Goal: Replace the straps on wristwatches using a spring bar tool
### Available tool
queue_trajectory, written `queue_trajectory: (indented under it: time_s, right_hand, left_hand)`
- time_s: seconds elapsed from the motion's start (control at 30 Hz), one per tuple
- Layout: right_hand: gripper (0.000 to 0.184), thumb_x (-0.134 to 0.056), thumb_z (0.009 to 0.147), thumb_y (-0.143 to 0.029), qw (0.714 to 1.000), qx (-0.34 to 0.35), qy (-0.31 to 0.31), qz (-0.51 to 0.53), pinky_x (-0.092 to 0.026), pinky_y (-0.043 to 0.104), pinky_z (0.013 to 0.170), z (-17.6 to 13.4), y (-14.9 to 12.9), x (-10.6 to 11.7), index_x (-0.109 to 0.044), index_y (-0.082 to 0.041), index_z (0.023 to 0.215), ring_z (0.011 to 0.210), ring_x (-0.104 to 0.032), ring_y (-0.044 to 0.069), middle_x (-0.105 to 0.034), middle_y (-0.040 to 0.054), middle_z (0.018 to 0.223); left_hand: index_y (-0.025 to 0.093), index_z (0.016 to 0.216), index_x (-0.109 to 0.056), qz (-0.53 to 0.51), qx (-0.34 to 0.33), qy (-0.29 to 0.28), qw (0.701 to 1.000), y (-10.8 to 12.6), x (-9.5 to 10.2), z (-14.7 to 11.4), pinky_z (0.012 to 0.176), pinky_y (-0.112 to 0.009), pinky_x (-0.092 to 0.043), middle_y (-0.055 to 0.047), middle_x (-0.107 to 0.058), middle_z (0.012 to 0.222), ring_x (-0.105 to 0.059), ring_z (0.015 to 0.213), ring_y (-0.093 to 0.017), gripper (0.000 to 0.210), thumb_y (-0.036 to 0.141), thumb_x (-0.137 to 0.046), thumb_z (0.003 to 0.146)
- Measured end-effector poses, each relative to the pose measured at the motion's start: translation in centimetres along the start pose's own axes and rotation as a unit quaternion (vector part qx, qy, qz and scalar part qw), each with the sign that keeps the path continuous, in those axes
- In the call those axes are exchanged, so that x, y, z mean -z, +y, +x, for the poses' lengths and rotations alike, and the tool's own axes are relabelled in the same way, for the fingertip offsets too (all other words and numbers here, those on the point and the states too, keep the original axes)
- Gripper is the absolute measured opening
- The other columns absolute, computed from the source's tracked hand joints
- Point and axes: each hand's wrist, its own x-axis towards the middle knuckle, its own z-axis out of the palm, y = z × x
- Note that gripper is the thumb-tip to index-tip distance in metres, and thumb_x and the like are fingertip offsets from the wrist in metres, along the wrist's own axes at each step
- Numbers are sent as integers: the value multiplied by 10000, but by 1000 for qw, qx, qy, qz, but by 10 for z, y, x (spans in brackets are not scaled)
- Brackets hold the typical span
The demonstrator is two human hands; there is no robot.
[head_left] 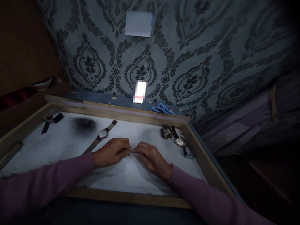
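Note:
My left hand (112, 152) and my right hand (152, 158) meet over the middle of a wooden-rimmed tray (131, 195) with a white floor. The fingers of both are pinched together, tip to tip. Something tiny shows between the fingertips, too small and dim to name. Just behind my left hand lies a wristwatch (103, 134) with a round pale dial and a brown strap, stretched out flat. Right of my right hand are a dark coiled watch (167, 132), a gold-rimmed watch (179, 142) with a black strap, and another dark watch (187, 152).
A black-strapped watch (57, 117) lies in the tray's far left corner, and a dark flat strip (11, 154) at its left side. Behind the tray are a blue cloth (162, 108) and a bright blurred-out object (140, 92). A white card (139, 23) hangs on the patterned wall.

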Motion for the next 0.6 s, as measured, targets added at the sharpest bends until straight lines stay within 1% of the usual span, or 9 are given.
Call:
queue_trajectory:
  time_s: [0.13, 0.2, 0.3, 0.37, 0.6]
  right_hand:
    - [235, -501, 961, -271, 997, -49, -11, 63, -469, 262, 635, 0, 3, -1, -682, -159, 859, 700, -602, 154, -649, 49, 757]
    - [230, -499, 957, -256, 997, -40, -9, 60, -468, 264, 632, 0, 4, -1, -677, -152, 853, 699, -601, 156, -647, 52, 755]
    - [224, -474, 955, -208, 1000, 6, 4, 14, -468, 285, 639, -1, 3, 0, -670, -144, 870, 712, -583, 174, -632, 68, 750]
    - [219, -462, 956, -187, 1000, 21, 11, -5, -471, 293, 643, 0, 1, 1, -666, -148, 888, 716, -572, 180, -627, 73, 752]
    - [208, -476, 955, -196, 1000, 4, 22, 9, -472, 281, 650, 0, -1, 0, -666, -161, 877, 712, -589, 175, -636, 64, 751]
  left_hand:
    - [153, 745, -591, 3, 6, -3, 1000, -1, -1, 0, 673, -266, -426, -22, -559, 774, -546, 725, -146, 190, 78, -470, 871]
    - [152, 741, -586, 4, 7, -6, 1000, -2, -1, 0, 672, -265, -422, -22, -559, 773, -544, 723, -145, 189, 85, -473, 877]
    - [155, 736, -579, 21, -2, -3, 1000, 0, 0, 0, 664, -268, -411, -20, -550, 752, -536, 719, -147, 209, 120, -468, 909]
    - [157, 739, -583, 27, -2, 0, 1000, 1, 0, 0, 662, -271, -409, -21, -554, 749, -536, 719, -149, 222, 131, -462, 923]
    - [152, 727, -598, -7, 11, 17, 1000, 0, -2, 0, 668, -265, -412, -13, -559, 745, -548, 717, -141, 230, 147, -487, 928]
